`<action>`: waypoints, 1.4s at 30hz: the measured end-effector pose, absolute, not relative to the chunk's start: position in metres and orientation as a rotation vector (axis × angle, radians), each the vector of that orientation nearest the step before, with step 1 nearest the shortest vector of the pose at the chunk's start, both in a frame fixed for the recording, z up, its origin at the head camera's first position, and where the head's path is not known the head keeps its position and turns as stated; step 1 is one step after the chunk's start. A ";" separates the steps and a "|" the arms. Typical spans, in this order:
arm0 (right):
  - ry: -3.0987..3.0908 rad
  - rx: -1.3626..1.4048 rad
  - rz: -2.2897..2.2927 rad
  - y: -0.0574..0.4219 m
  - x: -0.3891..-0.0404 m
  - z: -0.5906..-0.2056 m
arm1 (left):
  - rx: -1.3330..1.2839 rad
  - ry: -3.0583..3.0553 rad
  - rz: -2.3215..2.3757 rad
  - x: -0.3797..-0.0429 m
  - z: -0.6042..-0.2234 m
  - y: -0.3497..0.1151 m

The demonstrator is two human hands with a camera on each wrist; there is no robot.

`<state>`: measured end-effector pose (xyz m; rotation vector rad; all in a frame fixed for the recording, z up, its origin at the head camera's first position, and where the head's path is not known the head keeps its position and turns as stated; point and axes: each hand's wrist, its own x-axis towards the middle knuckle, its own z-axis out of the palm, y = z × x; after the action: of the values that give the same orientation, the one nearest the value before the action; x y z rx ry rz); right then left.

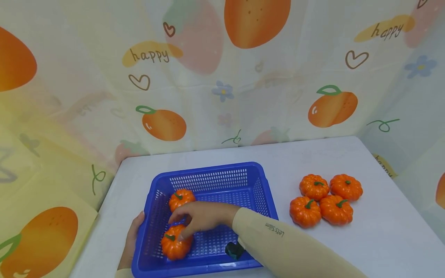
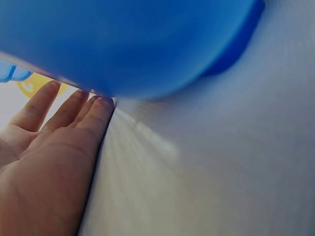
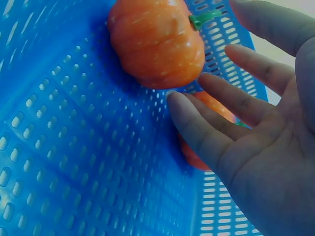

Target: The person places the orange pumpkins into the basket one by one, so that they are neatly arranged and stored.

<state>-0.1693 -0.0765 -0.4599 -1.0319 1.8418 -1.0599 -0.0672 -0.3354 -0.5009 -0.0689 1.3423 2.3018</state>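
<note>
A blue plastic basket (image 1: 222, 266) with slotted walls holds two small orange pumpkins at its left side. One pumpkin (image 1: 182, 197) lies toward the back and the other pumpkin (image 1: 176, 247) toward the front. Over them reaches my right hand (image 1: 205, 220), its thumb in front of the front pumpkin in the head view. The right wrist view shows this right hand (image 3: 261, 132) with spread fingers, wrapped round neither pumpkin. My left hand (image 1: 132, 237) is against the basket's outer left wall. Its fingers (image 2: 93, 115) look fairly straight beneath the blue rim in the left wrist view.
On the white table (image 1: 375, 231), right of the basket, several more pumpkins (image 1: 336, 210) sit in a close cluster. A printed cloth (image 1: 243, 108) hangs behind the table and along its sides. A dark object (image 1: 234, 250) shows at the right sleeve's underside.
</note>
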 end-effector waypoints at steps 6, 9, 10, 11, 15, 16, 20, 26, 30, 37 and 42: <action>1.864 -1.072 -1.064 -0.075 -0.170 -0.456 | -0.057 1.368 2.268 -0.074 -0.531 -0.354; 1.875 -1.088 -1.070 -0.073 -0.169 -0.453 | -0.112 1.395 2.261 -0.073 -0.527 -0.350; 1.877 -1.092 -1.077 -0.073 -0.169 -0.452 | -0.121 1.394 2.261 -0.072 -0.525 -0.349; 1.876 -1.096 -1.082 -0.072 -0.169 -0.451 | -0.130 1.387 2.261 -0.071 -0.523 -0.348; 1.875 -1.093 -1.116 -0.067 -0.168 -0.444 | -0.115 1.366 2.264 -0.071 -0.520 -0.347; 1.880 -1.089 -1.123 -0.065 -0.168 -0.442 | -0.106 1.359 2.267 -0.071 -0.521 -0.348; 1.901 -1.079 -1.147 -0.060 -0.168 -0.436 | -0.073 1.317 2.283 -0.072 -0.523 -0.349; 1.912 -1.094 -1.183 -0.056 -0.169 -0.435 | -0.108 1.304 2.285 -0.071 -0.521 -0.348; 1.898 -1.093 -1.236 -0.053 -0.169 -0.433 | -0.094 1.263 2.295 -0.071 -0.521 -0.349; 1.870 -1.078 -1.356 -0.044 -0.167 -0.428 | -0.153 1.301 2.290 -0.070 -0.520 -0.347; 1.876 -1.083 -1.400 -0.041 -0.167 -0.428 | -0.173 1.291 2.291 -0.069 -0.520 -0.347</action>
<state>-0.1667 -0.0410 -0.4280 -1.0829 1.8760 -1.4002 -0.0689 -0.3474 -0.5200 -0.1725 1.2908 2.2914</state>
